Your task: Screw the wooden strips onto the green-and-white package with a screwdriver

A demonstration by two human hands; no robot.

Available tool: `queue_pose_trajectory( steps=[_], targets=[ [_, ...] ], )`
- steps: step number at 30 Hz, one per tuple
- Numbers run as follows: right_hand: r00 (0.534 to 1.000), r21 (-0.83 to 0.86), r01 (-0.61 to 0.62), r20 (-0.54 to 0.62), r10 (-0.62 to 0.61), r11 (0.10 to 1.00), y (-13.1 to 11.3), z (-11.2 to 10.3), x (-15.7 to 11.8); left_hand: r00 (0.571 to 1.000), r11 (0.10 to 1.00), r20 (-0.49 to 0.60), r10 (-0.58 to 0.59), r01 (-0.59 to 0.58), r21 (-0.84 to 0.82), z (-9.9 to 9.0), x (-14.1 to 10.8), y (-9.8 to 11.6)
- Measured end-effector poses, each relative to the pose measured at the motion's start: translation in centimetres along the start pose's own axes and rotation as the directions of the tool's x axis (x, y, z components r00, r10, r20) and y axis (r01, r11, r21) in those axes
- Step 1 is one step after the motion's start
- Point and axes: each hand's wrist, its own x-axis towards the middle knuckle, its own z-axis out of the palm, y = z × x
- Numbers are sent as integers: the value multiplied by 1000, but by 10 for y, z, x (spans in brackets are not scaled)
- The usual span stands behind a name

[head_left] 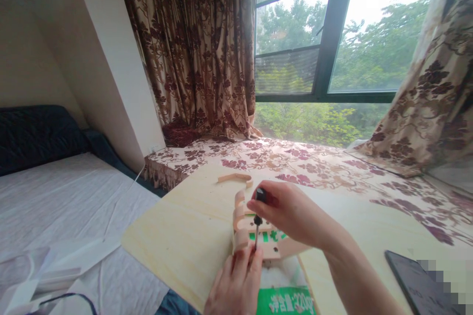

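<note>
My right hand (291,209) grips the black handle of a screwdriver (260,196) from above. Its metal shaft points down, nearly upright, and the tip ends by the fingers of my left hand (236,278). Those fingers are closed on the near end of a light wooden piece (242,238) with several curved, hook-like arms along its left side and dark holes in its flat slats. What the screwdriver tip touches is hidden by my fingers. Beneath the wooden piece lies a green and white plastic packet (286,300) with printed lettering.
A loose curved wooden strip (236,177) lies towards the back of the pale wooden board (173,236). To the right rests a dark phone (417,280). Beyond stretches a floral-covered window ledge (314,162), and on the left is a bed (74,197) with papers and a cable.
</note>
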Motion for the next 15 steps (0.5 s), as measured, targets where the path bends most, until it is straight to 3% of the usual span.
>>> queue_pose_trajectory(
  steps=[3,8,15],
  targets=[
    [999,52,31,43,-33,998,0,-3,-2,999,998,13,-52,52,-38,2,-2,1],
    [984,171,58,154,-85,984,-2,-11,-8,995,986,73,67,-54,-159,-1,-3,-8],
    [999,13,28,-34,-28,1000,-3,0,0,993,973,91,79,-57,-225,-9,-1,-9]
  ],
)
